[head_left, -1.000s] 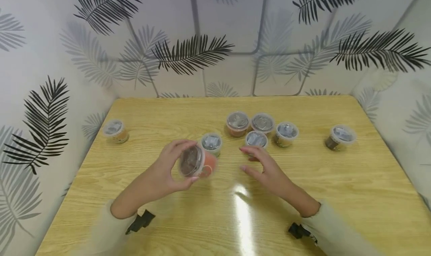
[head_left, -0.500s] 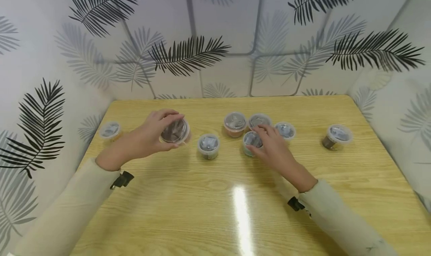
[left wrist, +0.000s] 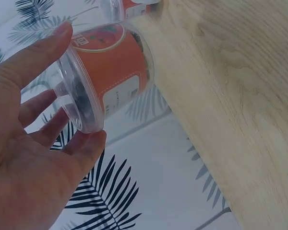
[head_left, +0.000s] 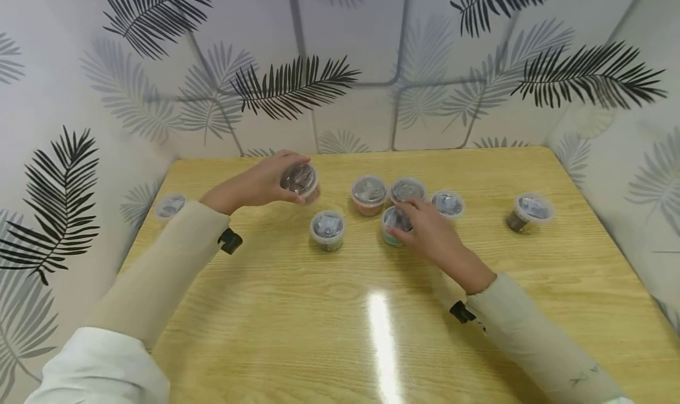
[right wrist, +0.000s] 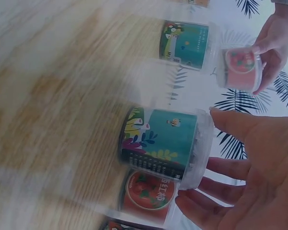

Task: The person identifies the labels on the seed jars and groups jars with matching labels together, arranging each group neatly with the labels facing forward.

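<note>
My left hand (head_left: pixel 260 182) grips a clear plastic tub with an orange-red label (left wrist: pixel 113 64) by its lid, thumb and fingers on the rim. In the head view that tub is tilted above the back part of the table, left of the middle. My right hand (head_left: pixel 432 233) pinches the lid of a teal-labelled tub (right wrist: pixel 163 141), which stands on the table; the hand partly covers it in the head view. Another teal-labelled tub (head_left: pixel 327 230) stands between the two hands. Behind the right hand's tub are two tubs with grey-looking lids, a left one (head_left: pixel 369 195) and a right one (head_left: pixel 408 190).
A small tub (head_left: pixel 448 204) stands just beyond my right hand. Farther right is a dark-bottomed tub (head_left: pixel 530 211). Partly behind my left sleeve sits another tub (head_left: pixel 170 206) near the left edge. The wooden table (head_left: pixel 297 327) ends at a leaf-patterned backdrop (head_left: pixel 361 120).
The left hand has carried its red-labelled tub from the middle toward the back, first leftward, then somewhat right. My right hand has reached forward and taken hold of the teal-labelled tub.
</note>
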Demonstrator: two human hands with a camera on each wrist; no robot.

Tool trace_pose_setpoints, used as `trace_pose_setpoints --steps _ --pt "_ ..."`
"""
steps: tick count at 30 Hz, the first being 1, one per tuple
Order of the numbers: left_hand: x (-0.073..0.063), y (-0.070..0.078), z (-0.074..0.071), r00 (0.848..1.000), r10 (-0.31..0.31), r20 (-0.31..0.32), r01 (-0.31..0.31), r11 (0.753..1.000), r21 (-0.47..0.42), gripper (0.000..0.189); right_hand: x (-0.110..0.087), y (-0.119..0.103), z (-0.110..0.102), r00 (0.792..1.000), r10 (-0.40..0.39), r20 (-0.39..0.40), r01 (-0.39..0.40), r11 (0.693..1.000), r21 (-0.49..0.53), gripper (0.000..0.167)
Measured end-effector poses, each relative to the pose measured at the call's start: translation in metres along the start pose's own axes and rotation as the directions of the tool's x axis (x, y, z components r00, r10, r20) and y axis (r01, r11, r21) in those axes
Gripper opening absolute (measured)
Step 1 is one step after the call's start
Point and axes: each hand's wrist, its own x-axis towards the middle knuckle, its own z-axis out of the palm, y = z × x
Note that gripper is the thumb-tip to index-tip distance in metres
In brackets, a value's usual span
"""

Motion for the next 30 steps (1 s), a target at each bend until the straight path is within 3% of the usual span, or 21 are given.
trace_pose_setpoints --steps 4,9,12,19,30 --pt "0.022 -0.001 0.008 0.998 -0.045 0.034 0.046 0.998 -0.031 0.082 0.001 -0.001 -0.003 1.000 -0.010 0.026 0.009 1.000 0.014 0.060" --pt "0.053 -0.002 0.026 0.991 -0.063 0.116 0.061 0.998 0.020 0.080 -0.002 -0.002 -0.007 0.998 0.007 0.066 -0.007 1.000 -0.009 0.064" --pt "0.064 -0.002 0.037 0.982 -0.088 0.165 0.081 0.996 0.047 0.077 -0.003 -0.006 -0.010 0.995 -0.008 0.103 0.011 1.000 -0.022 0.067" --pt "0.071 -0.007 0.052 0.966 -0.158 0.207 0.150 0.987 0.051 0.075 -0.010 -0.020 -0.015 0.978 -0.084 0.191 0.087 0.996 -0.006 0.055" --pt "0.074 -0.005 0.056 0.972 -0.104 0.210 0.098 0.994 0.040 0.073 -0.023 -0.026 -0.020 0.970 -0.110 0.218 0.113 0.994 0.003 0.055"
